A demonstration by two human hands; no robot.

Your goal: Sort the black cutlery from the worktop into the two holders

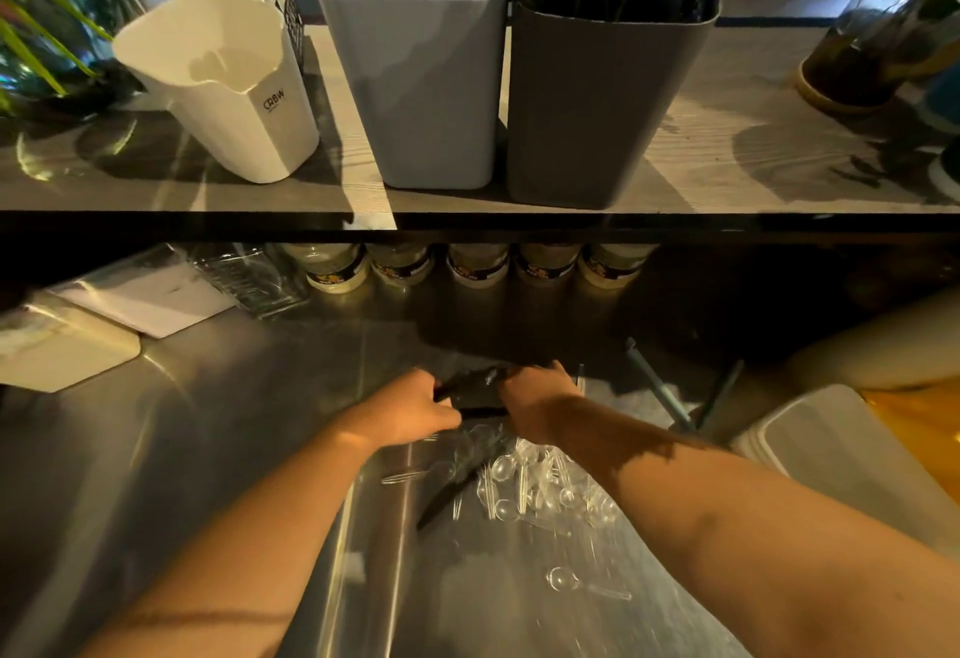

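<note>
"CRBW" on the tilted white container (223,86)

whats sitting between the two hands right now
A bundle of black cutlery, gripped on one side by the left hand and on the other by the right hand, over the steel worktop; the head view shows it.

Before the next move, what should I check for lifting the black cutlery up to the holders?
1. Hold on the black bundle: left grip and right grip both curl round it. Ok.
2. Bundle free of clear spoons: hidden by the hands. Cannot tell.
3. Worktop cleared of black: a stray black piece lies among the clear spoons. Not ok.
4. Room in the light grey holder and dark grey holder: both look crowded. Not ok.
5. Bundle all one type: too dark. Cannot tell.
</note>
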